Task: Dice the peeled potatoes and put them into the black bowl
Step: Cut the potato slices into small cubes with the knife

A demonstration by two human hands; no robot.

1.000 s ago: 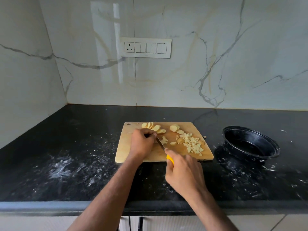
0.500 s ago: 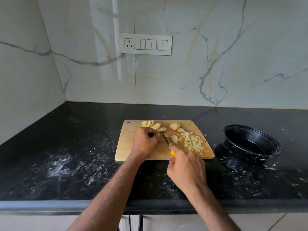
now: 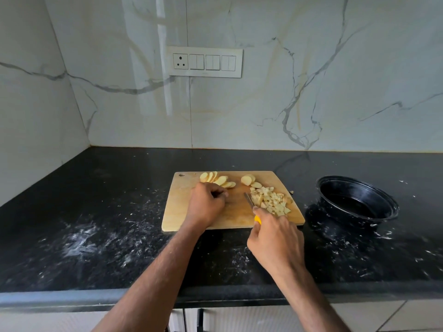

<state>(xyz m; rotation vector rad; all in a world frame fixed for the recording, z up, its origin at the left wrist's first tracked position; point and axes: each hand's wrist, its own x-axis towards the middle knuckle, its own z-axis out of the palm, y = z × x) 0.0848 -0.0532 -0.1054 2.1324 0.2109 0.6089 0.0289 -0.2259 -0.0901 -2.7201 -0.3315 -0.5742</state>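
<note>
A wooden cutting board [image 3: 182, 212] lies on the black counter. Potato slices [image 3: 217, 179] fan out at its far edge, with two more slices [image 3: 249, 181] to their right. A heap of diced potato [image 3: 272, 202] sits on the board's right side. My right hand [image 3: 275, 240] grips a yellow-handled knife [image 3: 250, 202], its blade lying against the left side of the heap. My left hand [image 3: 207, 203] rests on the board with fingers curled; whether it holds anything is hidden. The black bowl [image 3: 359, 207] stands to the right of the board with no potato visible in it.
The black counter [image 3: 96, 236] is streaked with white smears, mostly left of the board and around the bowl. A marble wall with a switch panel [image 3: 205, 62] rises behind. The counter's front edge runs just below my forearms.
The knife has swept right across the board, pushing the cut pieces into the diced heap. My left hand has stayed in place. The camera has shifted slightly.
</note>
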